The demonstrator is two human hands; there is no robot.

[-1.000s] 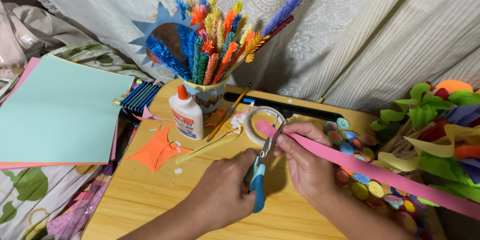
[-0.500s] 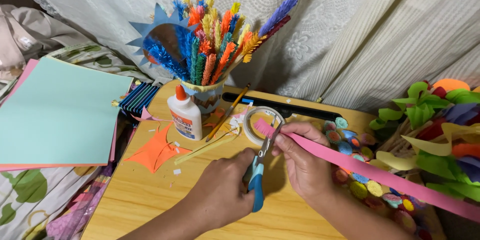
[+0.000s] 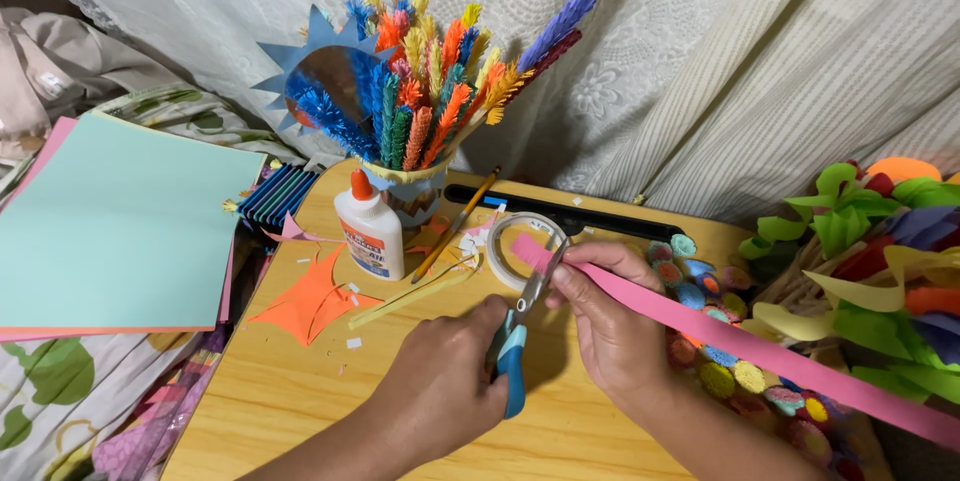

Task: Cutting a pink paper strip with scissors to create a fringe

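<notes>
**Pink strip meeting scissor blades**

Pink paper strip, one only, running from the lower right up to the blades over the wooden table. Gripping one pair of blue-handled scissors in the left hand, fingers curled through the handles. Pinching the strip's near end in the right hand, thumb on top. Lying just behind: one tape roll. Standing nearby: one glue bottle beside one cup of pipe cleaners. Lying left of them: one orange star cutout.
</notes>
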